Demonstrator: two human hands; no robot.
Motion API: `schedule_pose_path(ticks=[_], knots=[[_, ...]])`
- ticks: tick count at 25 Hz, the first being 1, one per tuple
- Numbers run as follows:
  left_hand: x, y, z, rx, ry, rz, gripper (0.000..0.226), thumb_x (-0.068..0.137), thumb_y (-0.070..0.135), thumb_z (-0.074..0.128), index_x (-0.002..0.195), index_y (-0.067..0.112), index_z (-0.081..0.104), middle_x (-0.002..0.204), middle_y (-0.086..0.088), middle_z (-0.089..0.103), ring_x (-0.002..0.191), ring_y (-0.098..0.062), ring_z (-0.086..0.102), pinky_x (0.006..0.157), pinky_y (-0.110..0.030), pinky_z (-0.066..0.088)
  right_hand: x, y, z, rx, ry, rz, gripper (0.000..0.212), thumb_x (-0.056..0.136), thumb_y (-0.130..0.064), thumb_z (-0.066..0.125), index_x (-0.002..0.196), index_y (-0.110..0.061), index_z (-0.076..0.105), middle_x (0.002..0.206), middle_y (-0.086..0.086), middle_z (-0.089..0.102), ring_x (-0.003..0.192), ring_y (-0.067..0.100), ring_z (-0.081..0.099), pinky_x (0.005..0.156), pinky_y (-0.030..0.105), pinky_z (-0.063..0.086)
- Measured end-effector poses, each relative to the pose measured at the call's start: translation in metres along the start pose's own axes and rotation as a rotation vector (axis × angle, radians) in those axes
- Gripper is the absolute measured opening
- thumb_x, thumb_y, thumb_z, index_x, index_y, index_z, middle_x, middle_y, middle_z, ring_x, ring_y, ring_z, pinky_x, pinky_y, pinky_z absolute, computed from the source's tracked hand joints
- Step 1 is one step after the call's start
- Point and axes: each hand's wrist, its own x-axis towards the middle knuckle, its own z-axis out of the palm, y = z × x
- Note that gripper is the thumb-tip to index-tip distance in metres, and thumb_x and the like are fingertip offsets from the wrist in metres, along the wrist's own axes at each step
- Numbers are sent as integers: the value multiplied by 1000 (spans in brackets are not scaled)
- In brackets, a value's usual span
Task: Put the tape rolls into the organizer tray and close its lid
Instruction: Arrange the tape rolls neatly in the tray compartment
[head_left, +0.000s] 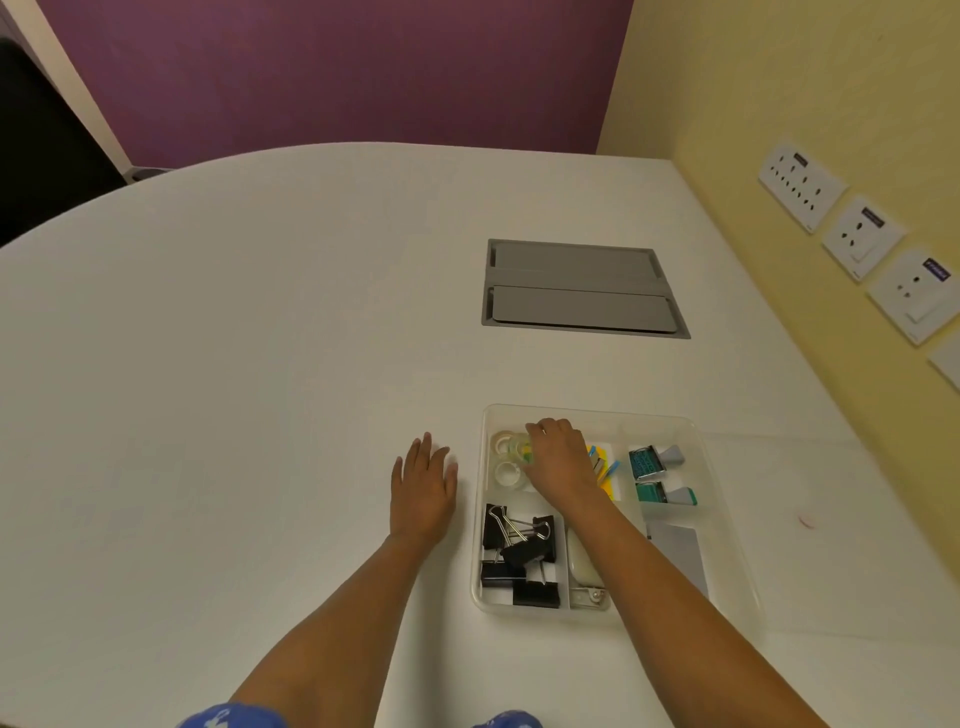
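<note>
A clear plastic organizer tray (698, 434) sits on the white table at my right front. Its far left compartment holds clear tape rolls: one (502, 441) at the back and one (507, 473) nearer me. My right hand (561, 462) reaches into that compartment, fingers curled down around a third tape roll (521, 451) with a green and yellow core, which it partly hides. My left hand (423, 483) lies flat on the table just left of the tray, fingers spread and holding nothing. I cannot make out a lid.
Other tray compartments hold black binder clips (519, 551), two teal correction tapes (652, 462), coloured sticky flags (605, 467) and a grey card (680, 551). A grey cable hatch (579, 288) is set into the table beyond. The yellow wall with sockets (857, 234) runs along the right.
</note>
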Motion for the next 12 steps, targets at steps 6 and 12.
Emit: schedule_pose_path(ticks=[6, 12], knots=[[27, 37, -4, -49, 120, 145, 32, 98, 26, 43, 126, 16, 56, 153, -8, 33, 144, -23, 23, 118, -39, 15, 6, 10, -14, 148, 153, 29, 37, 92, -7, 48, 129, -7, 52, 130, 13, 56, 120, 29, 48, 99, 36, 39], [36, 52, 4, 198, 18, 343, 28, 96, 29, 47, 119, 22, 62, 157, -8, 23, 147, -23, 15, 119, -40, 9, 15, 16, -13, 93, 42, -65, 34, 91, -4, 48, 122, -11, 59, 126, 11, 60, 118, 29, 47, 97, 34, 39]])
